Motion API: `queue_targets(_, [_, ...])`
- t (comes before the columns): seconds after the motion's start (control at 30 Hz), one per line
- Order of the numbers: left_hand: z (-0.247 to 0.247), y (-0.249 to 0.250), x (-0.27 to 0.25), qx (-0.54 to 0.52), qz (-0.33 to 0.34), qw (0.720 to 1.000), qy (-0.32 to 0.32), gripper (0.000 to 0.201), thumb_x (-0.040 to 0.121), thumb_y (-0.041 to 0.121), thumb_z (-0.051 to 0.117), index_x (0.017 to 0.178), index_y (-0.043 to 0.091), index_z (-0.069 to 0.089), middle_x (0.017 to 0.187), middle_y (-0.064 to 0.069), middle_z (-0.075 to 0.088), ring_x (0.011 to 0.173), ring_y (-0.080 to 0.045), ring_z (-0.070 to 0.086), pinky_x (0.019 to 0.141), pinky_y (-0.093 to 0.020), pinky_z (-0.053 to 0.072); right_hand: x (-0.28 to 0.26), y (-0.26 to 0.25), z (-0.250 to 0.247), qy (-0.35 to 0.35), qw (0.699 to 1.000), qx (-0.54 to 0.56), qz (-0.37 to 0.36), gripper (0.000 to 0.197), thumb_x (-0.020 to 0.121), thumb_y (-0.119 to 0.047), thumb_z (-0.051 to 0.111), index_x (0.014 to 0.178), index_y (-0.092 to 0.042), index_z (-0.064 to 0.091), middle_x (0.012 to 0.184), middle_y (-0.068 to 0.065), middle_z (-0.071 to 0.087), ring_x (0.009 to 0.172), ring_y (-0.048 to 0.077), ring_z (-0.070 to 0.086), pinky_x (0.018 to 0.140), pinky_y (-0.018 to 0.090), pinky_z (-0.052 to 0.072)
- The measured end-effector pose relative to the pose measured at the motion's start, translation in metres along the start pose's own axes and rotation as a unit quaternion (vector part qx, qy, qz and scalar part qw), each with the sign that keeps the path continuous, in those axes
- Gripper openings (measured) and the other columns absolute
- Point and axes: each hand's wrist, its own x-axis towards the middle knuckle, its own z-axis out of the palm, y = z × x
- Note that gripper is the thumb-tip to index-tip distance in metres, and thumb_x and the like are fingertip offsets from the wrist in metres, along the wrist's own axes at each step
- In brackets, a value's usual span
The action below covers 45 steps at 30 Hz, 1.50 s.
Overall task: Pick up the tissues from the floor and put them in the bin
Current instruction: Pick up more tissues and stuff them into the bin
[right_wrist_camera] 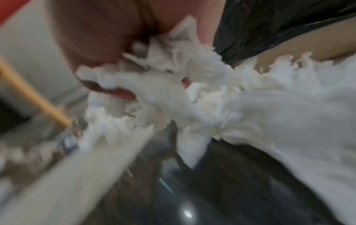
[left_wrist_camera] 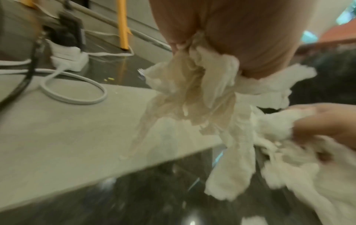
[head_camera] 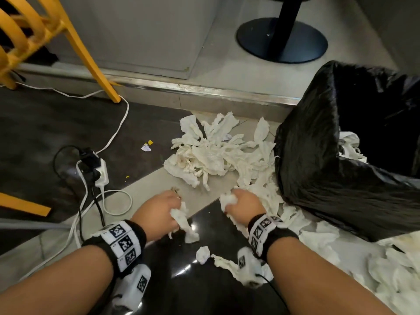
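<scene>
Crumpled white tissues [head_camera: 216, 153] lie heaped on the floor left of a bin lined with a black bag [head_camera: 341, 160]; more tissues [head_camera: 386, 269] spread along its near side, and a few show inside it [head_camera: 350, 144]. My left hand [head_camera: 163, 210] grips a bunch of tissues [head_camera: 184, 221] that hangs from its fist [left_wrist_camera: 202, 85]. My right hand [head_camera: 243, 203], close to the bin's near left side, grips another wad [head_camera: 227, 198], blurred in the right wrist view [right_wrist_camera: 154, 91].
A white power strip [head_camera: 101, 172] with black plugs and looping cables [head_camera: 118, 201] lies left of my left hand. Yellow chair legs [head_camera: 91, 57] stand at the far left. A raised step edge [head_camera: 204, 89] and a black pedestal base [head_camera: 281, 39] lie beyond the tissues.
</scene>
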Motion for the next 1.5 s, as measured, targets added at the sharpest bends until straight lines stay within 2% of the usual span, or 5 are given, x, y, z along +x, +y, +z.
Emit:
queue_targets(0.27, [-0.032, -0.002, 0.020, -0.158, -0.136, 0.965, 0.159, 0.022, 0.068, 0.005, 0.071, 0.066, 0.024, 0.059, 0.073, -0.001, 0.059, 0.063, -0.016, 0.053, 0.061, -0.026, 0.039, -0.032, -0.085, -0.176, 0.189, 0.874, 0.428, -0.131, 0.014, 0.061, -0.005, 0.053, 0.073, -0.011, 0.054, 0.073, 0.003, 0.053, 0.069, 0.017, 0.051, 0.063, 0.028, 0.041])
queue_targets(0.53, [-0.029, 0.018, 0.019, -0.184, -0.200, 0.952, 0.144, 0.027, 0.075, 0.002, 0.069, 0.091, 0.020, 0.056, 0.089, -0.009, 0.059, 0.060, -0.022, 0.058, 0.041, -0.024, 0.043, -0.093, -0.062, -0.329, 0.469, 0.810, 0.277, -0.217, 0.016, 0.061, -0.007, 0.052, 0.068, -0.018, 0.043, 0.075, 0.009, 0.046, 0.065, 0.018, 0.042, 0.055, 0.028, 0.037])
queue_targets(1.0, [-0.118, 0.145, 0.054, -0.199, -0.013, 0.961, 0.191, 0.029, 0.082, 0.034, 0.066, 0.080, 0.008, 0.055, 0.075, -0.011, 0.058, 0.067, -0.027, 0.053, 0.056, -0.033, 0.039, -0.043, 0.039, -0.326, 0.249, 0.964, -0.027, 0.089, 0.064, 0.079, -0.034, 0.066, 0.137, -0.016, 0.045, 0.137, 0.008, 0.053, 0.123, 0.027, 0.050, 0.099, 0.033, 0.039])
queue_targets(1.33, [-0.114, 0.384, 0.146, -0.154, 0.268, 0.945, 0.103, 0.041, 0.086, 0.033, 0.060, 0.122, 0.016, 0.048, 0.112, 0.000, 0.045, 0.093, -0.012, 0.047, 0.077, -0.021, 0.033, -0.114, 0.005, -0.395, 0.677, 0.671, 0.229, -0.196, 0.013, 0.063, -0.023, 0.054, 0.070, -0.035, 0.055, 0.084, -0.004, 0.066, 0.070, -0.001, 0.058, 0.075, 0.020, 0.051])
queue_targets(1.5, [-0.083, 0.380, 0.163, 0.009, 0.325, 0.945, -0.030, 0.049, 0.084, 0.024, 0.061, 0.130, 0.016, 0.046, 0.121, -0.010, 0.060, 0.108, -0.028, 0.057, 0.092, -0.041, 0.047, -0.117, -0.005, -0.386, 0.628, 0.717, 0.206, -0.222, 0.008, 0.066, -0.024, 0.055, 0.070, -0.031, 0.055, 0.079, -0.007, 0.063, 0.073, 0.005, 0.060, 0.073, 0.021, 0.051])
